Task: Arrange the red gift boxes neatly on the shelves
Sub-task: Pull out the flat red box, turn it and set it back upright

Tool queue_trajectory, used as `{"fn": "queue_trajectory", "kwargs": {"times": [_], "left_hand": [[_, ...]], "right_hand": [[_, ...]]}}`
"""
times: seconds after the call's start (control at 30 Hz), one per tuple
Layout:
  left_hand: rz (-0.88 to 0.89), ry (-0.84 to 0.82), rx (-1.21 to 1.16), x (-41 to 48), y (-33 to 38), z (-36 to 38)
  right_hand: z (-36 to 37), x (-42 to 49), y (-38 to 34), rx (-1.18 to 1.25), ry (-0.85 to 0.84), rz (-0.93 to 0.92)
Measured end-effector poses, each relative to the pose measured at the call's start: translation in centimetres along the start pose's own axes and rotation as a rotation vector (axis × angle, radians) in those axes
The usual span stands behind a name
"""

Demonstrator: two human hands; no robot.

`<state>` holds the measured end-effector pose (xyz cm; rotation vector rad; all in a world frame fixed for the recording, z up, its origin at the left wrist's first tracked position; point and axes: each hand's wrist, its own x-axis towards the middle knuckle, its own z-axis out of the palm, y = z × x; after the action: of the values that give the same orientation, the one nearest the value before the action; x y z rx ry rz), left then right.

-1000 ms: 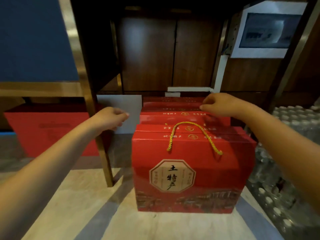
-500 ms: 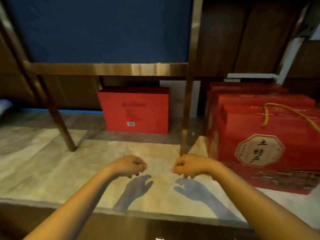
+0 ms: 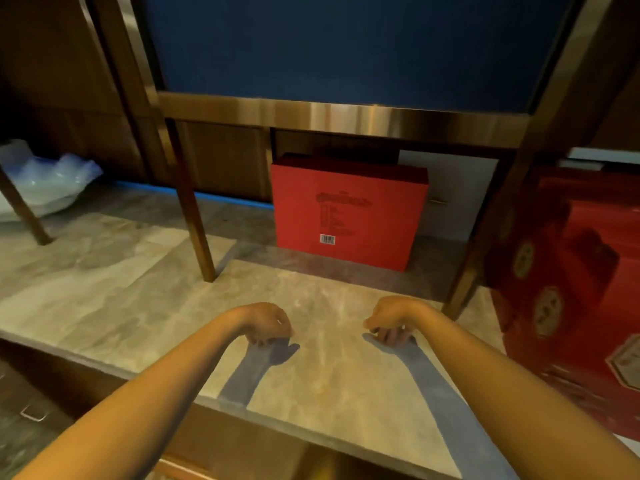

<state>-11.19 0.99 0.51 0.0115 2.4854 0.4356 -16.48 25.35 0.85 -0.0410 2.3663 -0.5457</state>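
A plain red gift box (image 3: 348, 213) with a barcode stands upright at the back of the stone shelf (image 3: 138, 299), behind the metal frame. A row of red gift boxes (image 3: 581, 289) with octagonal labels stands at the right edge, blurred. My left hand (image 3: 266, 323) and my right hand (image 3: 389, 322) hover side by side just above the shelf's front part, fingers curled downward and holding nothing. Both hands are well in front of the plain box and left of the row of boxes.
A brass-coloured frame (image 3: 343, 114) with slanted legs (image 3: 194, 216) carries a dark blue panel (image 3: 339, 43) above the shelf. A crumpled pale plastic bag (image 3: 45, 183) lies at far left. Dark wood panelling forms the back wall.
The view has swung left, from the row of boxes to the plain box. My hands left the boxes' tops and dropped low over the shelf front.
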Motion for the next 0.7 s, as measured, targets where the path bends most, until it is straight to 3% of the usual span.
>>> {"fn": "queue_trajectory", "kwargs": {"times": [0.1,0.27,0.37,0.47,0.53,0.6,0.63,0.7], "left_hand": [[-0.007,0.039,-0.016,2.1,-0.4,-2.7],[-0.001,0.121,-0.059,6.1,-0.9,-7.0],[0.036,0.251,-0.055,8.3,-1.6,-8.2],[-0.005,0.409,-0.150,10.6,-2.8,-9.1],[0.017,0.422,-0.293,11.5,-3.2,-10.3],[0.074,0.400,-0.669,12.6,-3.2,-11.2],[0.025,0.422,-0.819,13.6,-3.4,-11.9],[-0.068,0.535,-0.871,14.6,-3.2,-12.6]], "right_hand": [[-2.3,2.2,-0.6,-0.023,-0.009,0.024],[-6.1,6.0,0.3,0.036,0.187,0.021],[-7.2,8.3,1.1,0.065,0.334,0.016],[-7.3,10.0,1.6,0.249,0.418,-0.014],[-7.3,10.7,2.0,0.380,0.619,-0.018],[-7.4,11.0,2.1,0.495,0.794,-0.050],[-7.6,11.1,2.1,0.547,0.824,-0.077],[-7.9,11.5,2.0,0.634,0.831,-0.113]]}}
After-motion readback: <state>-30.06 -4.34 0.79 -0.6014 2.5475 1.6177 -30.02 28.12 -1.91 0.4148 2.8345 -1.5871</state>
